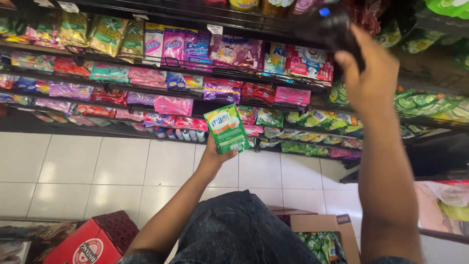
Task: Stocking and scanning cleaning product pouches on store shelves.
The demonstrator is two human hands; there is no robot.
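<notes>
Location: in front of the shelving (146,66), a store rack stocked with soft sachets and pouches, above a white tiled floor (97,171).
Left hand (215,156): closed on the lower end of a green pouch (226,128), thumb on the front face; the pouch is held upright in the air, level with the rack's lower tiers, touching no shelf.
Right hand (369,78): raised to the upper right shelf edge, fingers wrapped around a dark handheld device (332,27) with a blue button; the grip is closed.
Handling note: judged from the grip, the pouch is best kept flat-faced and pinched low, so the soft pack does not fold.
Matching stock: green pouches (312,120) lie on the lower right tiers.
Open carton (322,234): at the bottom edge, beside the person's knee, holding more green packs.
Red box (93,242): on the floor at lower left.
Obstructions: the raised right forearm hides part of the right-hand shelves; the device is blurred.
</notes>
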